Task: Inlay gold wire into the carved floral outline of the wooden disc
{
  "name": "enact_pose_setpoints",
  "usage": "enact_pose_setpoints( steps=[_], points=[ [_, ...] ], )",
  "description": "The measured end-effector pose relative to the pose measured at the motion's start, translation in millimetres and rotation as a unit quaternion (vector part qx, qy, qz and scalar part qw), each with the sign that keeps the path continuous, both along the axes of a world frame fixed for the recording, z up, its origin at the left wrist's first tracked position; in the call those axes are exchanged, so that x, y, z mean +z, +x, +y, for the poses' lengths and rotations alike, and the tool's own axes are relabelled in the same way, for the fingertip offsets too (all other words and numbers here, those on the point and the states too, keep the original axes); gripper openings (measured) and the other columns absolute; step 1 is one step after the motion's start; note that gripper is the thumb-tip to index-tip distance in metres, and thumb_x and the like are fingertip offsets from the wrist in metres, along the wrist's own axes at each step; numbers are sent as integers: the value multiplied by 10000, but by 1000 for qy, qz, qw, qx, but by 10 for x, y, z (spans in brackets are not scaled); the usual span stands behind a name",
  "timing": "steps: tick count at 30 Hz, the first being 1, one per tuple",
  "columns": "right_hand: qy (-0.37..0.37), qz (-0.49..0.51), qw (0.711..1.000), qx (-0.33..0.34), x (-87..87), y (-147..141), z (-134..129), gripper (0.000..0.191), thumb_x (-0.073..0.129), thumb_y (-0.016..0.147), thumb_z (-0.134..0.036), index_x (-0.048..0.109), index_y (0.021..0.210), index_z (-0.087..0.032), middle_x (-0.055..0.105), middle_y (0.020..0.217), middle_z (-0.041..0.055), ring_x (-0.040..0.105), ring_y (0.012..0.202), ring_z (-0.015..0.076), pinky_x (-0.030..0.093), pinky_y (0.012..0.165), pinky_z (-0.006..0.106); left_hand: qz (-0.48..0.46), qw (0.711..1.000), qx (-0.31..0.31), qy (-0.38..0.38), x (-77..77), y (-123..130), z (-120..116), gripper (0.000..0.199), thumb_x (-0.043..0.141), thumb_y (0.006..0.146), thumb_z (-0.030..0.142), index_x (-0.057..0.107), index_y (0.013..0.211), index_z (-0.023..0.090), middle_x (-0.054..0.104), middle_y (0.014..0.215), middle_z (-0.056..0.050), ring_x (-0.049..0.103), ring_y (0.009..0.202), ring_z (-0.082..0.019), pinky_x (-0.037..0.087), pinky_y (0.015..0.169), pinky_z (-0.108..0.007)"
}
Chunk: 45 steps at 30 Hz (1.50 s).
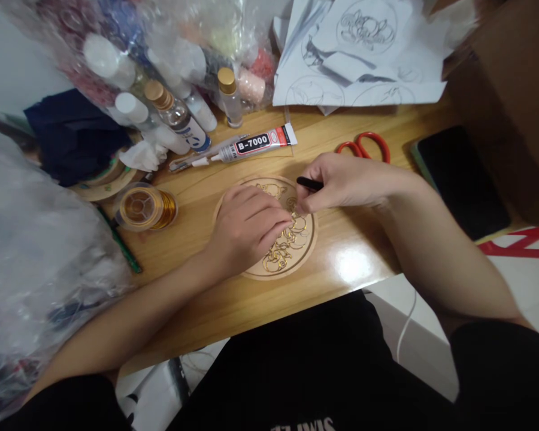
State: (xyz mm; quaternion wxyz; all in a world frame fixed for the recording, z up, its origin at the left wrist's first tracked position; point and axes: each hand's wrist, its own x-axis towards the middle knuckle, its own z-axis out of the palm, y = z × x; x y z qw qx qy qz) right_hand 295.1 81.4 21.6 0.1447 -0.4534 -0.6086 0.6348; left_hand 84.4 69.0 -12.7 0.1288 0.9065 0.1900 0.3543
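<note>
A round, light wooden plaque [313,244] with a raised rim lies on the table, with curling gold wire [278,254] over its face. My left hand [247,224] rests across the plaque's left side, its fingers together and curved down, thumb and forefinger meeting at the wire. Whatever is between those fingertips is hidden. My right hand [330,182] is closed around a slim black tool [309,183] at the plaque's upper right edge. The tool's blunt end sticks out between the fingers; its working tip is hidden by the hand.
Behind the plaque lie a B-7000 glue tube [256,145] and red-handled scissors [369,146]. A gold wire spool [146,206] stands left, near a green pencil [128,251]. Small bottles [179,117], printed drawings [363,60], a phone [460,179] and plastic bags [40,227] surround the work.
</note>
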Motion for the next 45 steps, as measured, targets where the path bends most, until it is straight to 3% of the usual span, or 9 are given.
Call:
enact_pose_setpoints(
  steps=[10, 17, 23, 28, 34, 38, 41, 45],
  points=[
    [-9, -7, 1000, 29, -22, 32, 28, 238, 706, 684, -134, 545, 510, -150, 386, 491, -47, 328, 483, 32, 213, 397, 197, 56, 996, 20, -62, 12, -11, -18, 146, 529, 921, 267, 615, 805, 244, 680, 781, 15, 568, 748, -176, 408, 731, -376],
    [23, -1, 1000, 5, -28, 29, -1, 253, 755, 659, -165, 558, 503, -148, 400, 493, -52, 340, 479, 27, 221, 407, 198, 23, 999, -3, -38, 14, -15, -15, 105, 532, 920, 211, 604, 854, 251, 662, 802, 21, 566, 748, -165, 413, 734, -370],
    [74, 6, 997, -13, 21, 46, -5, 79, 727, 706, -221, 691, 678, -157, 532, 572, -48, 423, 532, 40, 306, 478, 195, 14, 997, 65, -49, 62, 2, -47, 76, 574, 895, 198, 588, 828, 229, 638, 775, -6, 582, 727, -170, 435, 670, -358],
    [136, 4, 991, 9, 51, 61, 3, 66, 709, 733, -229, 715, 744, -164, 563, 590, -48, 435, 555, 47, 324, 510, 194, 13, 989, 110, -98, 79, -8, -72, 84, 563, 895, 199, 575, 822, 238, 636, 797, -7, 606, 811, -184, 467, 716, -358],
    [168, -20, 982, 79, 219, 115, -56, 36, 694, 745, -191, 709, 740, -158, 603, 610, -38, 480, 557, 49, 355, 530, 196, -1, 992, 16, -124, 107, 11, -42, 91, 572, 901, 216, 582, 811, 216, 635, 779, -15, 587, 751, -162, 457, 689, -334],
    [176, -46, 981, 67, 339, 146, -274, 41, 686, 756, -208, 697, 726, -183, 614, 623, -31, 490, 540, 63, 365, 529, 217, -2, 992, -56, -111, 136, 18, -29, 82, 549, 912, 201, 587, 840, 214, 644, 791, -14, 576, 738, -156, 443, 701, -337],
    [207, -74, 975, 30, 315, 152, -490, 41, 654, 788, -225, 686, 770, -206, 656, 725, 3, 557, 629, 103, 405, 575, 239, 24, 991, -76, -105, 127, 19, -46, 99, 534, 919, 210, 597, 842, 209, 647, 804, -25, 572, 748, -164, 434, 704, -341],
    [258, -78, 963, 10, 147, 149, -685, 93, 582, 851, -254, 658, 814, -217, 658, 758, 17, 581, 676, 124, 430, 615, 255, 62, 992, -70, -85, 85, 24, -90, 86, 552, 898, 206, 601, 827, 210, 652, 819, -22, 582, 780, -185, 411, 716, -351]
  ],
)
